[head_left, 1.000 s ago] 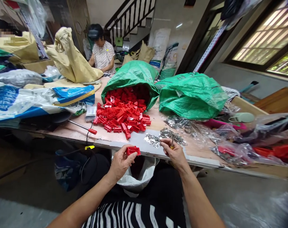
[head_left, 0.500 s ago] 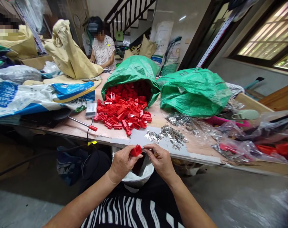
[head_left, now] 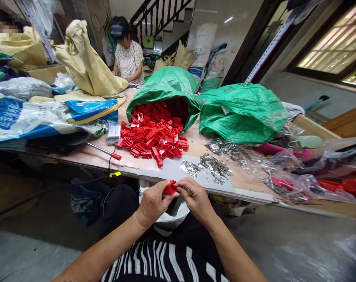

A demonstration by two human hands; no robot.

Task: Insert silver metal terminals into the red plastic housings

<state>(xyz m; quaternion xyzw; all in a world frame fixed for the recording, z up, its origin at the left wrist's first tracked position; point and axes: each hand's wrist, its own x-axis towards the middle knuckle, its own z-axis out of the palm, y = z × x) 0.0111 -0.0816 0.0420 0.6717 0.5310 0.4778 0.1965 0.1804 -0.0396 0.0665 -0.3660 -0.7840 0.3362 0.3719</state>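
Observation:
My left hand pinches a small red plastic housing between thumb and fingers, just off the table's front edge. On the housing's right side, the closed fingertips of my right hand press against it. They hold a small metal piece, now mostly hidden by the fingers. Ahead on the table lies a heap of similar red plastic housings, spilling from a green woven sack. To its right are small flat metal pieces in loose piles.
Below my hands a white sack stands open between my legs. A red-handled tool lies left of the heap. Another green sack and clear plastic bags are at right. A co-worker sits across the table.
My right fingertips have moved in against the red housing, and the metal piece at their tips has gone from sight. The view has shifted slightly.

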